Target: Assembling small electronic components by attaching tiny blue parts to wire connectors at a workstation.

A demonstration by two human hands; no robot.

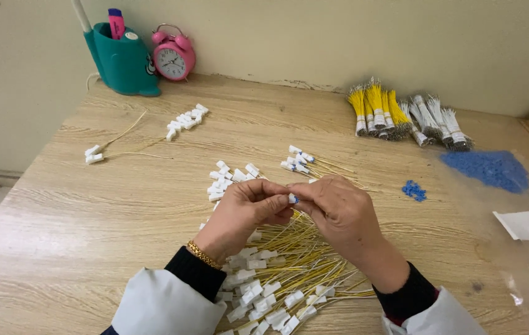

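A pale wooden table [91, 211] stands against a cream wall, and most of its near middle is taken up by a loose heap of yellow wires [289, 260], each ending in a small white plastic connector, the strands fanning roughly from the near left toward the far right. At the far edge lie bundles of yellow and white wires [407, 118], side by side with their long axes running away from the person. To their right spreads a pile of blue beads [490, 169], with a smaller blue cluster [414, 190] near it and a white paper slip [521, 224] closer in. A teal pen holder [122, 62] and a pink alarm clock [173, 57] sit in the far left corner. Above the heap, the left hand [246, 211] and right hand [339, 211] meet, both curled closed with fingertips pinched together on one small white connector [292, 198] that shows a touch of blue; it sits between the thumbs and forefingers, just over the heap. It is too small to tell which way its long axis points.
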